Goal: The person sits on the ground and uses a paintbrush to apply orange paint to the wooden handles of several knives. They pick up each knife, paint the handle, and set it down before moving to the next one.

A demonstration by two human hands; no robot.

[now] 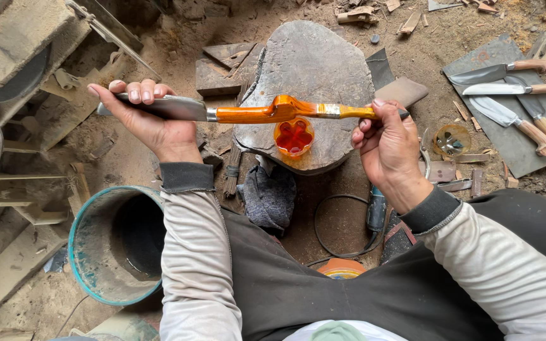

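Observation:
My left hand (150,123) grips a knife by its steel blade (169,107), palm up, holding it level. The knife's wooden handle (248,115) is glossy orange and points right. My right hand (387,148) pinches a paintbrush (339,112) with an orange handle, and the brush's orange-soaked bristles (285,107) rest on the end of the knife handle. Just below them a small cup of red-orange liquid (293,137) stands on a flat grey block (311,63).
A teal-rimmed bucket (118,243) stands at lower left. Several finished knives (513,95) lie on a grey slab at right, near a small glass cup (453,140). A grey cloth (270,196) and an angle grinder (376,211) with its cable lie by my knees. Wood scraps litter the dirt floor.

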